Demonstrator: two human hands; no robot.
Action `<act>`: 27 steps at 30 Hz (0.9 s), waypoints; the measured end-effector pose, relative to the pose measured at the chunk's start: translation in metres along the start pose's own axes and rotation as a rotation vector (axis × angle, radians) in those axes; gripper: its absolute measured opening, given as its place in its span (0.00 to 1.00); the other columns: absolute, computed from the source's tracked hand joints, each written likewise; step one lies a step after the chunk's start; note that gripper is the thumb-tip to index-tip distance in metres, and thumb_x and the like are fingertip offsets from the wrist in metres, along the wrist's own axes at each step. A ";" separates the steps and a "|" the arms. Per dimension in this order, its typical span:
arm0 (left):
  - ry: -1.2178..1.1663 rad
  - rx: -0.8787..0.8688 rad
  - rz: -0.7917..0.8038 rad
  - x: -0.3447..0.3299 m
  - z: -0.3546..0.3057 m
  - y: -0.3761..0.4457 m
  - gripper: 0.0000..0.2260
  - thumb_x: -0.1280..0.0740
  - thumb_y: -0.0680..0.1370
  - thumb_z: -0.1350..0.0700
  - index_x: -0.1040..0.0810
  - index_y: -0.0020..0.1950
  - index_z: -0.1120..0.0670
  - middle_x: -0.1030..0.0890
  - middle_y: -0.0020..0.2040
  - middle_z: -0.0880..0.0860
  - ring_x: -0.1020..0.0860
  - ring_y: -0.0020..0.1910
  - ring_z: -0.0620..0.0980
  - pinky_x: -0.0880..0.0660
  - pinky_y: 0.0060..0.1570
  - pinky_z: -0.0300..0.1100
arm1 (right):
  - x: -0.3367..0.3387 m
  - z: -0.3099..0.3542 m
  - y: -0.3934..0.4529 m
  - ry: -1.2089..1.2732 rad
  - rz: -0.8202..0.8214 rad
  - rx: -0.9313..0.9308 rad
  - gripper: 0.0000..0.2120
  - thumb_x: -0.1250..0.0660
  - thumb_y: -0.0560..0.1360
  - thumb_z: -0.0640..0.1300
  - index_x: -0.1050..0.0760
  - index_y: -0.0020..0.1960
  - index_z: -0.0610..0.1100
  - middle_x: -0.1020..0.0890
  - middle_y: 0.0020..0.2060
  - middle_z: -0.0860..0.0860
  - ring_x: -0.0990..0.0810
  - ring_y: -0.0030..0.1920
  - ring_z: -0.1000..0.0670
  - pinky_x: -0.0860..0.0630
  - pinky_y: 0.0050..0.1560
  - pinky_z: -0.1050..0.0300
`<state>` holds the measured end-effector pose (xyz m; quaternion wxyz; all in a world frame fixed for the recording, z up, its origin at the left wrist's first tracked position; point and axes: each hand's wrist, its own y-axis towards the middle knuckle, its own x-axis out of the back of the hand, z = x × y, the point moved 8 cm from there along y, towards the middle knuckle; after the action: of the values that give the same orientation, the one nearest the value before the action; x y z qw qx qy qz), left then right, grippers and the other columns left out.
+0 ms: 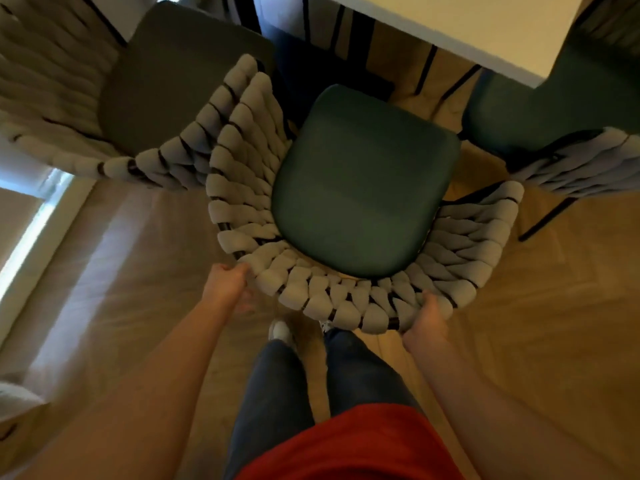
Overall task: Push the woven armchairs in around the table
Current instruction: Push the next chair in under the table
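1. While the middle woven armchair (pixel 363 188) is gripped at its curved backrest, the chair to its left (pixel 114 98) is seen standing close alongside, the two woven arms touching or all but touching; this side is to be watched so that the weaves are not dragged against each other.
2. At the left rear corner of the backrest, the left hand (pixel 228 285) is closed around the padded rim, its fingers curled under the weave.
3. Between the hands, the dark green seat cushion (pixel 360 181) is pointed toward the desk (pixel 467 32), whose pale edge is seen beyond it; the seat is not yet under the top, so the push is judged to be only begun.
4. At the right rear of the backrest, the right hand (pixel 427 322) is clamped on the lower rim, thumb side up.
5. An even push from both hands is advised, so that the chair is kept straight and is not swung into either neighbour.
6. To the right, a third chair (pixel 568 157) is set near, its woven arm just beside the middle chair's arm; the gap here is narrow and is to be kept.
7. The person's feet are best kept clear of the rear legs, which are hidden beneath the seat.
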<state>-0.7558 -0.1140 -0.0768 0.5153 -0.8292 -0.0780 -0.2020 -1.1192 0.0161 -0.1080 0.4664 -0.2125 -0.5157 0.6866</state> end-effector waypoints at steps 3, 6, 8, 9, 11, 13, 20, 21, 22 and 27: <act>0.028 -0.011 0.061 0.005 -0.013 0.018 0.19 0.36 0.81 0.49 0.33 0.68 0.56 0.21 0.55 0.59 0.19 0.48 0.58 0.19 0.41 0.54 | -0.002 -0.008 -0.006 0.100 -0.074 0.027 0.25 0.32 0.75 0.54 0.28 0.67 0.43 0.20 0.53 0.47 0.20 0.52 0.44 0.21 0.54 0.48; 0.041 -0.002 0.124 0.009 -0.029 0.034 0.21 0.36 0.81 0.49 0.34 0.72 0.54 0.22 0.61 0.57 0.20 0.51 0.57 0.20 0.39 0.52 | -0.004 -0.017 -0.013 0.205 -0.123 0.071 0.26 0.31 0.74 0.52 0.28 0.68 0.41 0.19 0.58 0.45 0.19 0.55 0.43 0.21 0.56 0.44; 0.096 -0.006 0.173 0.012 -0.037 0.039 0.20 0.37 0.81 0.50 0.33 0.72 0.55 0.21 0.61 0.58 0.20 0.51 0.57 0.21 0.37 0.51 | -0.002 -0.023 -0.018 0.257 -0.173 0.105 0.25 0.30 0.74 0.49 0.29 0.69 0.42 0.20 0.60 0.44 0.19 0.55 0.43 0.20 0.56 0.44; 0.132 -0.026 0.191 0.015 -0.041 0.041 0.20 0.37 0.82 0.50 0.33 0.72 0.55 0.21 0.60 0.58 0.20 0.51 0.57 0.21 0.37 0.51 | -0.001 -0.026 -0.023 0.279 -0.196 0.121 0.25 0.30 0.75 0.48 0.29 0.69 0.43 0.20 0.60 0.44 0.19 0.56 0.43 0.20 0.56 0.44; 0.171 -0.076 0.202 0.025 -0.051 0.044 0.21 0.38 0.82 0.49 0.34 0.72 0.55 0.21 0.56 0.58 0.20 0.50 0.57 0.21 0.37 0.50 | -0.002 -0.032 -0.034 0.306 -0.209 0.140 0.24 0.32 0.76 0.46 0.30 0.70 0.45 0.20 0.59 0.45 0.19 0.56 0.43 0.21 0.57 0.44; 0.186 -0.101 0.211 0.033 -0.058 0.046 0.21 0.38 0.82 0.48 0.35 0.72 0.55 0.22 0.54 0.57 0.19 0.50 0.57 0.20 0.38 0.51 | -0.007 -0.042 -0.045 0.329 -0.191 0.145 0.23 0.33 0.77 0.46 0.32 0.71 0.45 0.22 0.58 0.46 0.20 0.56 0.44 0.22 0.58 0.43; 0.122 -0.169 0.204 0.046 -0.058 0.033 0.12 0.38 0.82 0.51 0.30 0.64 0.54 0.21 0.53 0.57 0.19 0.50 0.55 0.19 0.46 0.52 | -0.030 -0.074 -0.068 0.204 -0.167 0.173 0.27 0.33 0.76 0.51 0.33 0.73 0.47 0.24 0.65 0.50 0.23 0.61 0.47 0.26 0.63 0.44; 0.108 -0.194 0.183 0.051 -0.058 0.032 0.11 0.38 0.82 0.52 0.28 0.62 0.55 0.21 0.53 0.57 0.19 0.50 0.55 0.19 0.46 0.52 | -0.034 -0.082 -0.069 0.171 -0.161 0.149 0.29 0.33 0.75 0.54 0.34 0.73 0.48 0.24 0.65 0.51 0.24 0.62 0.47 0.26 0.63 0.44; 0.096 -0.210 0.168 0.057 -0.057 0.031 0.10 0.38 0.82 0.52 0.27 0.61 0.55 0.20 0.52 0.57 0.19 0.49 0.54 0.19 0.46 0.52 | -0.040 -0.091 -0.072 0.145 -0.136 0.127 0.31 0.33 0.74 0.57 0.35 0.74 0.48 0.25 0.66 0.52 0.24 0.63 0.47 0.26 0.61 0.45; 0.027 -0.178 0.135 0.098 -0.047 0.040 0.07 0.37 0.82 0.53 0.25 0.58 0.55 0.20 0.51 0.57 0.19 0.48 0.54 0.19 0.46 0.51 | -0.112 -0.162 -0.107 -0.011 0.204 -0.045 0.27 0.35 0.77 0.57 0.32 0.71 0.47 0.25 0.65 0.47 0.27 0.65 0.45 0.28 0.63 0.44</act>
<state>-0.6650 -0.1818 -0.0507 0.4531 -0.8722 0.0030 -0.1840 -0.8963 0.0055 -0.0937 0.3865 -0.2705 -0.5093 0.7198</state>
